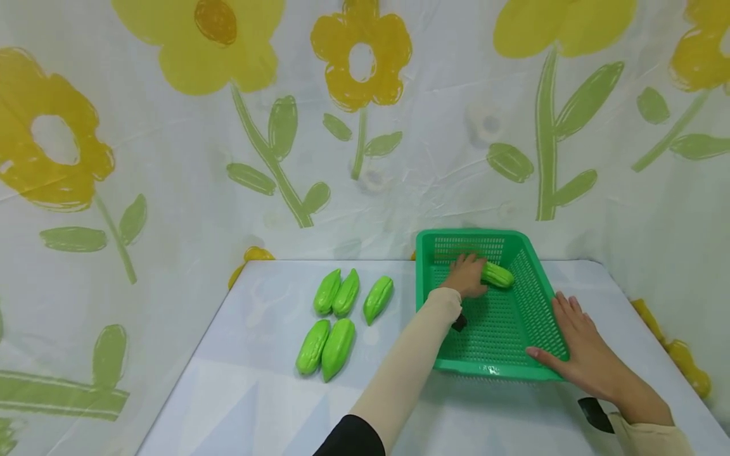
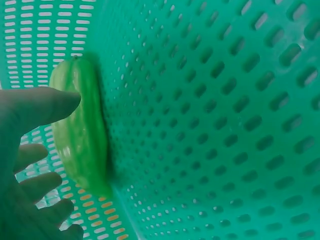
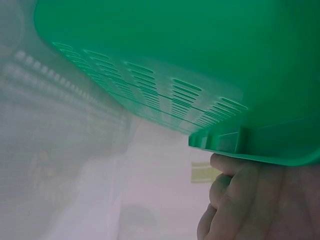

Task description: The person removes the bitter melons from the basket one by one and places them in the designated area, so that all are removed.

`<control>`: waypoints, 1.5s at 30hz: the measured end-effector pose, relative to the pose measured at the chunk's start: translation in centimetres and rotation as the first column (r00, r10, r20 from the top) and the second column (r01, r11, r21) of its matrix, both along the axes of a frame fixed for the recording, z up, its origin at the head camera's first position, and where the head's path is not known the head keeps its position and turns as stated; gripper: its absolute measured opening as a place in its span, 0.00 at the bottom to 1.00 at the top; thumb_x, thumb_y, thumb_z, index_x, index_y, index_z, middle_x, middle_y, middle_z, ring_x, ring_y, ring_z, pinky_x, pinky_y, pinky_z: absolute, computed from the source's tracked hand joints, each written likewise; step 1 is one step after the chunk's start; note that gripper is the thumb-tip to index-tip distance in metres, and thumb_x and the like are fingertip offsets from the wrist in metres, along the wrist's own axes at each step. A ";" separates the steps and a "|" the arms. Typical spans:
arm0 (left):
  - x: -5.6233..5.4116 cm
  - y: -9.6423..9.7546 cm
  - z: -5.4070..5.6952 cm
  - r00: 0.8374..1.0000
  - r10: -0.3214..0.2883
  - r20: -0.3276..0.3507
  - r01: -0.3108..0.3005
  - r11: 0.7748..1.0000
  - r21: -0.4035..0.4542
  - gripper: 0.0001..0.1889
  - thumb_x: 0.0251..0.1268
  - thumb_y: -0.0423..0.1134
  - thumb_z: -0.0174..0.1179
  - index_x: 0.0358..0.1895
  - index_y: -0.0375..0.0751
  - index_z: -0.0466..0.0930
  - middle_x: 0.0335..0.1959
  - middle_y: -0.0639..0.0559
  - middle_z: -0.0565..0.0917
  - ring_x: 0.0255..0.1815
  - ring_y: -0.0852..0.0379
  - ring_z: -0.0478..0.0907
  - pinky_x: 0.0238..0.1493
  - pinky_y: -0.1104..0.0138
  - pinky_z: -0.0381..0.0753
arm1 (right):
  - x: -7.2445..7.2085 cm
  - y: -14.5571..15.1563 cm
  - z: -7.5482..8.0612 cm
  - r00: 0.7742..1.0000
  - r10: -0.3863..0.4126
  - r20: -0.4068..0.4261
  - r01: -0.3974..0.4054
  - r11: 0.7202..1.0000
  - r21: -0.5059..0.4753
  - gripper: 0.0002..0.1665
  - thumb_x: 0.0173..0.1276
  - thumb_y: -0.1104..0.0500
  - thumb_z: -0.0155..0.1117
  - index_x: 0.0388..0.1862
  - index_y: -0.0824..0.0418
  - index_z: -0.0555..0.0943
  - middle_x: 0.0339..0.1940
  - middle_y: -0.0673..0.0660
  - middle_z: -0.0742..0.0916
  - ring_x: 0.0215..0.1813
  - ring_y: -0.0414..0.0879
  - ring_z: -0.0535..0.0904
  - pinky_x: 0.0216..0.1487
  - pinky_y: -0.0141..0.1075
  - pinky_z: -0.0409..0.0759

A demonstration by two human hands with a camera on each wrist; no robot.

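Observation:
A green basket (image 1: 485,366) with slotted walls stands at the back right of the table. My left hand (image 1: 467,277) reaches inside it, next to a light green, ridged bitter melon (image 1: 497,275). In the left wrist view my thumb crosses in front of this bitter melon (image 2: 82,135), the other fingers spread and loosely bent; contact cannot be made out. At the basket's front right corner, my right hand (image 1: 587,354) rests on the rim, fingers straight along the side and thumb over the edge. The right wrist view shows those fingers beside the rim (image 3: 280,159).
Left of the basket, several more bitter melons lie on the white table (image 1: 251,392): a pair (image 1: 336,292) at the back, a single one (image 1: 378,299) nearer the basket, and a front pair (image 1: 325,348). A flower-printed curtain (image 1: 428,171) hangs behind the table.

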State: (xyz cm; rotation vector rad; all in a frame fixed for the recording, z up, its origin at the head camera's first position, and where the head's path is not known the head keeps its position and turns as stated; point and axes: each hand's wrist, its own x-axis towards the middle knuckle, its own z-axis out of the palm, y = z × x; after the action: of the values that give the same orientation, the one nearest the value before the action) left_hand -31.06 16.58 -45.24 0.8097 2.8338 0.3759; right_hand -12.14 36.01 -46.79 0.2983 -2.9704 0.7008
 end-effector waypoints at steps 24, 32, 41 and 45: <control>-0.6 -0.1 -1.0 0.996 0.075 -0.042 -0.070 0.991 0.118 0.14 0.70 0.43 0.69 0.55 0.48 0.84 0.48 0.55 0.89 0.46 0.60 0.86 0.40 0.71 0.84 | 0.1 -0.1 0.2 1.000 -0.006 0.022 0.006 1.000 -0.016 0.66 0.73 0.39 0.63 0.84 0.69 0.33 0.85 0.74 0.40 0.86 0.61 0.20 0.83 0.59 0.18; 0.0 -0.4 -0.3 0.994 0.109 0.021 -0.111 0.981 0.161 0.25 0.65 0.44 0.73 0.65 0.47 0.81 0.60 0.54 0.86 0.56 0.57 0.86 0.49 0.69 0.86 | 0.1 -0.2 0.2 1.000 -0.003 0.013 0.003 1.000 -0.016 0.65 0.73 0.39 0.63 0.84 0.70 0.33 0.85 0.74 0.40 0.86 0.61 0.21 0.83 0.52 0.14; 0.3 -0.4 0.0 0.993 0.111 0.036 -0.116 0.979 0.168 0.21 0.65 0.48 0.73 0.57 0.45 0.83 0.53 0.55 0.88 0.48 0.61 0.85 0.43 0.71 0.84 | 0.1 -0.2 0.2 1.000 -0.002 0.022 0.003 1.000 -0.022 0.65 0.73 0.39 0.62 0.84 0.70 0.33 0.85 0.74 0.39 0.86 0.62 0.21 0.83 0.59 0.18; 0.2 -0.4 0.1 0.991 0.116 0.060 -0.126 0.974 0.188 0.13 0.65 0.47 0.73 0.44 0.43 0.86 0.39 0.53 0.89 0.32 0.64 0.81 0.32 0.73 0.80 | 0.1 -0.2 0.2 1.000 0.002 0.016 -0.002 1.000 -0.023 0.65 0.73 0.40 0.63 0.84 0.71 0.33 0.85 0.75 0.40 0.86 0.62 0.21 0.83 0.55 0.15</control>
State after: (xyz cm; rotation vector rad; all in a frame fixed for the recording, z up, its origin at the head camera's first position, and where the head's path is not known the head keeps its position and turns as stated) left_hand -30.83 16.19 -45.15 0.6514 2.8400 0.6860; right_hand -12.02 35.86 -46.63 0.2950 -2.9754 0.7413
